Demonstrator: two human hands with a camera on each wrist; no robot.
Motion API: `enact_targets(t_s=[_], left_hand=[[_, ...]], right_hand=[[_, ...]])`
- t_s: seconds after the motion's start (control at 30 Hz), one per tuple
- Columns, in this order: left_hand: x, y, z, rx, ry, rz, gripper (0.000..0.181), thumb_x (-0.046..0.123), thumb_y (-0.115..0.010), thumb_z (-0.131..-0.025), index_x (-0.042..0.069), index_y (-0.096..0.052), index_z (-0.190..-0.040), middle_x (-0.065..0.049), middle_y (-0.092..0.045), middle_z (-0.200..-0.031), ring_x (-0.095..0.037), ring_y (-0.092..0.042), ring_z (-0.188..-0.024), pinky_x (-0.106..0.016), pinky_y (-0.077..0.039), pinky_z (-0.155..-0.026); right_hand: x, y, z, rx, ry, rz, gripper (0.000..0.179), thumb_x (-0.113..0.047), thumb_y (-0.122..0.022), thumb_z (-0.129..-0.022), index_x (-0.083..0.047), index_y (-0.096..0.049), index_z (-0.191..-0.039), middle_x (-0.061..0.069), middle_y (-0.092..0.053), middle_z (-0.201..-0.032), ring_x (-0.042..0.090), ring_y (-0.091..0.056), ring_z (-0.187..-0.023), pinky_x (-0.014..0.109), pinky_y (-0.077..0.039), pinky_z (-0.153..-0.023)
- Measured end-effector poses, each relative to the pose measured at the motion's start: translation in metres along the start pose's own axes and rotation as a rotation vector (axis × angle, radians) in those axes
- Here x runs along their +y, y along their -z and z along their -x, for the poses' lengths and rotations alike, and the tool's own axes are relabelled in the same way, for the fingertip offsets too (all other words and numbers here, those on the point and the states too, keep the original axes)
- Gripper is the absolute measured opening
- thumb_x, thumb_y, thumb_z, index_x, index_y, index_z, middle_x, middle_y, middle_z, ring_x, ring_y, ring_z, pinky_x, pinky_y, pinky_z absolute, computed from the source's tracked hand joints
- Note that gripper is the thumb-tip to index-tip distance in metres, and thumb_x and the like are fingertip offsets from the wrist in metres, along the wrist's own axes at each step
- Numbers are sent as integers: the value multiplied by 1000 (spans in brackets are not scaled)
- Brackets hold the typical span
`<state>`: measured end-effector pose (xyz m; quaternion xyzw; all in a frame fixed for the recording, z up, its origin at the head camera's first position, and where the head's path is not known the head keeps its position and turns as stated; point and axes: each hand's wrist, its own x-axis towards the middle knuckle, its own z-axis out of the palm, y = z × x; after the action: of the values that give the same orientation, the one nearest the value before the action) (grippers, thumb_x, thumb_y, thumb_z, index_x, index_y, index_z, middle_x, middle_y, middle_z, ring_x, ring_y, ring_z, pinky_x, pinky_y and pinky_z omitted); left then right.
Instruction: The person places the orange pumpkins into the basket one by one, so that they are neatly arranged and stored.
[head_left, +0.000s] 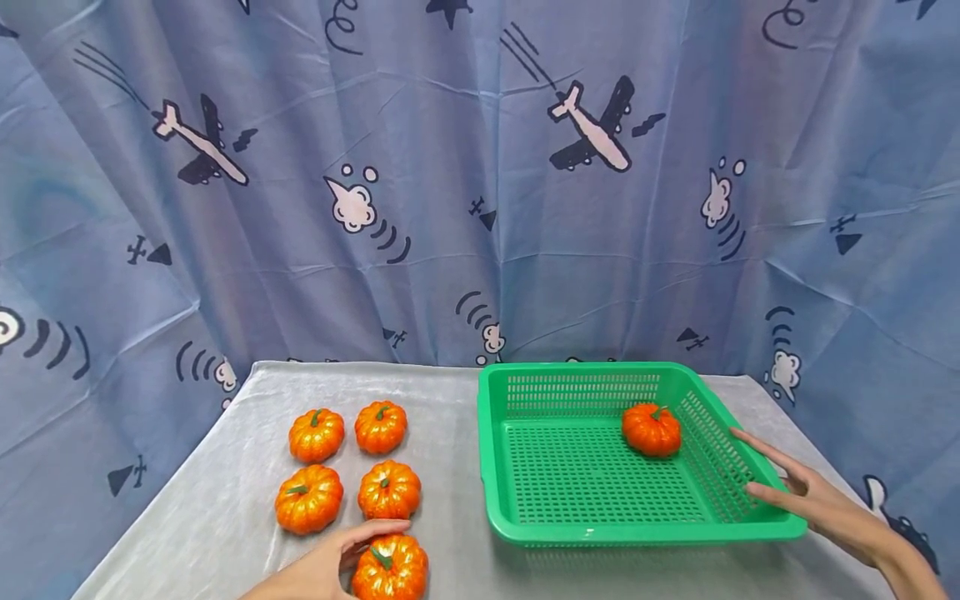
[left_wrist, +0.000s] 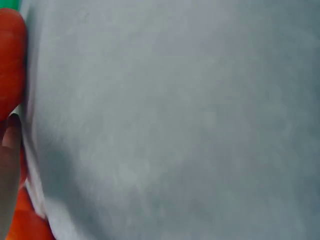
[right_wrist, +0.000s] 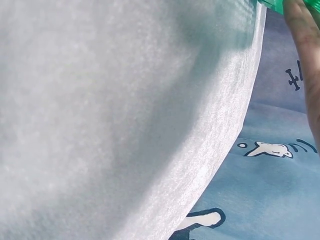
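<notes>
My left hand (head_left: 318, 567) is at the nearest small orange pumpkin (head_left: 397, 571), its index finger along the far side and its thumb toward the near side, gripping it; the lower part is cut off by the frame. In the left wrist view a finger (left_wrist: 11, 145) touches an orange pumpkin (left_wrist: 10, 60) at the left edge. On the right, my right hand (head_left: 817, 500) rests with spread, fairly straight fingers on the right rim of a green plastic basket (head_left: 645, 533). One pumpkin (head_left: 651, 430) sits inside, near the back right.
Several more pumpkins stand left of the basket: one at the back left (head_left: 317, 436), others (head_left: 381, 427) beside and in front of it. A pale cloth (head_left: 450, 433) covers the table. Behind hangs a blue curtain (head_left: 450, 167) printed with airplanes.
</notes>
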<state>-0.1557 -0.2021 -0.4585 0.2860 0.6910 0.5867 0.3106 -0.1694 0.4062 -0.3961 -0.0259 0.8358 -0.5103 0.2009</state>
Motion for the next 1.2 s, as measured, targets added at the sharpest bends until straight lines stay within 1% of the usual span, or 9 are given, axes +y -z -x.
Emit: enact_targets(t_s=[0.17,0.27,0.43,0.6,0.63,0.83,0.97,1.07,1.2], left_hand=[[-5,-7,-7,-39,-9,55,77,16,-68,-79,19,-23,-142,-9,-40,-134,-21,-46,-115,-27,-42,-90],[-8,-9,-10,-59,-29,169,72,14,-66,-81,16,-25,-140,-10,-42,-131,-23,-46,-114,-32,-43,-90],[-8,-8,-13,-109,-121,311,64,12,-63,-83,8,-26,-135,-10,-45,-124,-25,-46,-112,-40,-41,-92],[4,-9,-15,-106,-231,220,62,14,-65,-82,4,-28,-130,-16,-41,-127,-24,-45,-113,-38,-41,-93],[9,-10,-14,-95,-221,212,62,14,-66,-81,5,-29,-130,-15,-40,-129,-23,-46,-113,-37,-41,-93],[35,-14,-13,92,-245,7,64,10,-70,-75,8,-35,-129,-10,-44,-124,-20,-49,-106,-32,-46,-86],[46,-15,-19,236,-338,-193,63,7,-70,-73,10,-40,-128,-8,-47,-120,-17,-50,-101,-30,-48,-79],[51,-16,-27,316,-386,-245,62,7,-72,-72,10,-43,-127,-7,-48,-121,-18,-53,-98,-30,-49,-77],[65,-20,-37,434,-276,-207,61,11,-75,-70,15,-46,-124,-6,-50,-120,-21,-55,-95,-30,-49,-77]], right_hand=[[-1,0,0,-6,-2,3,69,-24,-41,-96,-31,8,-143,21,28,-141,59,8,-121,59,-41,-81],[-1,-1,-1,-10,-3,0,69,-24,-42,-96,-31,8,-143,20,29,-141,59,10,-120,59,-40,-81],[0,-1,0,-7,8,-12,69,-23,-42,-96,-31,7,-143,20,29,-141,59,8,-121,55,-43,-81],[0,0,0,0,24,16,68,-23,-42,-96,-29,6,-144,21,27,-141,58,12,-121,59,-40,-81],[0,0,0,3,27,23,68,-23,-42,-96,-29,6,-144,21,27,-142,58,12,-121,60,-39,-82],[1,0,1,9,22,7,69,-23,-42,-96,-29,7,-144,21,28,-141,59,10,-121,58,-40,-82],[3,-1,2,9,17,-13,69,-23,-42,-96,-31,7,-143,21,28,-141,58,4,-122,55,-43,-81],[3,-2,2,11,18,-17,68,-24,-41,-96,-30,7,-143,23,26,-141,57,-4,-123,52,-45,-81],[3,-3,1,14,20,-15,68,-24,-42,-96,-30,6,-144,23,24,-142,56,-5,-123,50,-45,-80]])
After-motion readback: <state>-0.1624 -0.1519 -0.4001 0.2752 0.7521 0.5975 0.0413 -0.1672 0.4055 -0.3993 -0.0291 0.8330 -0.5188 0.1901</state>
